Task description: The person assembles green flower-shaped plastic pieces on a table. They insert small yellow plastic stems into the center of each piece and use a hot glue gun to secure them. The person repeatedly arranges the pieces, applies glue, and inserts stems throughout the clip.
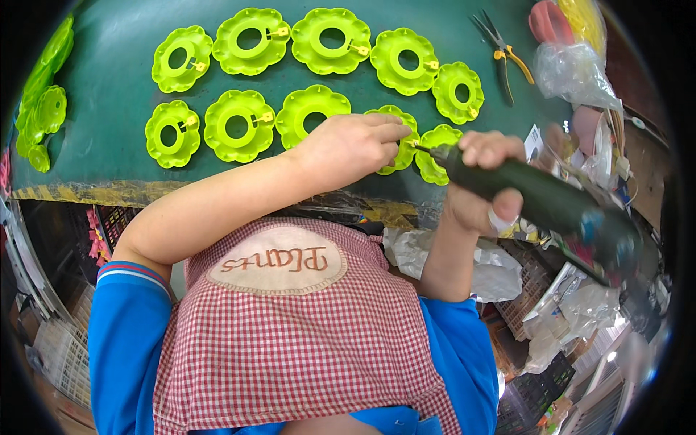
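Checked apron (304, 341) | green disc (406, 154) under left hand (355, 148) | screwdriver (547, 190) in right hand (465, 206)

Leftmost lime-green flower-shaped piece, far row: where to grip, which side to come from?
I'd pinch the scalloped left rim of the flower-shaped piece, coming from the person's left. It lies flat, with bare tabletop on that side; its yellow tab and the neighbouring piece are on the right, so a left approach likely avoids both.

Right hand (466, 206) gripping dark powered driver (540, 194) (blurred), left hand (354, 150) at green scalloped disc (407, 154); pliers (501, 54) beyond
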The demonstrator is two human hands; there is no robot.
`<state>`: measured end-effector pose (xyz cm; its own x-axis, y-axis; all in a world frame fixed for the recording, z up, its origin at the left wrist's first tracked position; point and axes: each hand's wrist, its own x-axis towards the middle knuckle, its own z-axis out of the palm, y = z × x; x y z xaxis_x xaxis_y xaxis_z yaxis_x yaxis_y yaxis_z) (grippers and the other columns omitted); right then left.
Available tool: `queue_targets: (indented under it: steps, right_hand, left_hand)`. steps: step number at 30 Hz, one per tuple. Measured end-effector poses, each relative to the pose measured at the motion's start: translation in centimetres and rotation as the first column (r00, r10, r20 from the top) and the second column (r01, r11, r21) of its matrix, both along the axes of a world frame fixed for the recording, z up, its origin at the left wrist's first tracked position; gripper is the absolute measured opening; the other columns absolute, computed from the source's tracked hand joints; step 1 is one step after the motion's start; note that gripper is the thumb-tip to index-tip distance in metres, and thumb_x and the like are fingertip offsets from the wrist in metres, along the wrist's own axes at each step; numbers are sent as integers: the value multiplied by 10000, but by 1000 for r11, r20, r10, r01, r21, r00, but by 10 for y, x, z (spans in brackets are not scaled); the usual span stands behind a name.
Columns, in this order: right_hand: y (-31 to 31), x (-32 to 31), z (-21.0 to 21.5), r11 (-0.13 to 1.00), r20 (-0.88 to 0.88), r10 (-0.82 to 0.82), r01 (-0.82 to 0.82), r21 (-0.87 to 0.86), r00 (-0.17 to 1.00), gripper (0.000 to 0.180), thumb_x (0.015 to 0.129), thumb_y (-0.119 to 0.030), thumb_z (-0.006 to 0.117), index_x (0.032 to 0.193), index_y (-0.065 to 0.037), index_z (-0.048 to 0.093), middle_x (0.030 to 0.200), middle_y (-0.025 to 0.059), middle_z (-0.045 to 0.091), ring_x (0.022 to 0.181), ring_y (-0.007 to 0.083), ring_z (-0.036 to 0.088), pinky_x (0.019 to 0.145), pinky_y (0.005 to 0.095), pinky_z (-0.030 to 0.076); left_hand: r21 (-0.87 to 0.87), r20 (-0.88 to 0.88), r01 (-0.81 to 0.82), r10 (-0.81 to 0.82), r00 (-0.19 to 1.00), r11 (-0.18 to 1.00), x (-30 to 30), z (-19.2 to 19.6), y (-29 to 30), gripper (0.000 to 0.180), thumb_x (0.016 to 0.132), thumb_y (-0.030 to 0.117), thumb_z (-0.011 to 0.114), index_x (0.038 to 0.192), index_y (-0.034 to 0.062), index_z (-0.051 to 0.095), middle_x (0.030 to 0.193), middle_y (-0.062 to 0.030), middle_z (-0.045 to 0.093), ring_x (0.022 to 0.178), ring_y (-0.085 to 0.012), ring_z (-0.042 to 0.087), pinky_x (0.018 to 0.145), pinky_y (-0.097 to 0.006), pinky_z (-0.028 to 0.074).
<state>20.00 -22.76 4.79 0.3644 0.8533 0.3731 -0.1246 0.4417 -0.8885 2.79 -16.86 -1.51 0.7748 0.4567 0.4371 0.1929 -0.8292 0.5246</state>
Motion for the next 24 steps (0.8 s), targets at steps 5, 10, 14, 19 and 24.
queue_targets:
  steps: [5, 10, 14, 19, 24]
  right_hand:
    - [-3, -31, 17, 991, -40, 74, -69, 114, 996, 1004, 781, -621, 729, 1478, -128, 202, 813, 55, 580, 666, 189, 596, 660, 367, 521]
    - [3, -53, 24, 985, -85, 131, -120, 123, 988, 1026, 752, -657, 715, 1470, -133, 202, 819, 49, 585, 676, 187, 599, 673, 383, 518]
    - [6, -67, 25, 981, -104, 176, -166, 99, 979, 1000, 768, -633, 726, 1468, -143, 208, 825, 49, 582, 697, 190, 598, 698, 390, 513]
    - [11, -76, 18, 976, -29, 205, -202, 84, 978, 922, 834, -568, 701, 1505, -160, 218, 861, 55, 563, 731, 183, 573, 719, 385, 489]
    - [26, -78, 8, 999, 29, 52, -52, -11, 998, 943, 723, -547, 830, 1268, -40, 251, 788, 81, 605, 700, 215, 621, 700, 401, 534]
  left_hand:
    - [-23, 31, 3, -3, 1000, 1000, -19, 16, 2, 181, 654, 158, 763, 748, 66, 639, 879, -33, 627, 836, -207, 624, 689, -317, 543]
    - [17, 82, -42, 41, 996, 999, -41, 17, 5, 207, 623, 165, 784, 765, 75, 662, 819, -28, 623, 796, -203, 624, 673, -308, 536]
    - [-53, 109, -101, 106, 988, 993, -54, 22, 5, 255, 606, 195, 816, 796, 86, 685, 806, -8, 644, 776, -190, 626, 670, -305, 535]
    - [-226, 159, -181, 220, 962, 957, -64, 16, 0, 264, 617, 201, 820, 830, 99, 702, 890, -9, 675, 851, -200, 649, 723, -323, 551]
    - [14, -3, -280, 280, 960, 960, -71, 5, 5, 178, 690, 166, 720, 847, 82, 723, 1050, -27, 676, 996, -199, 647, 832, -329, 550]
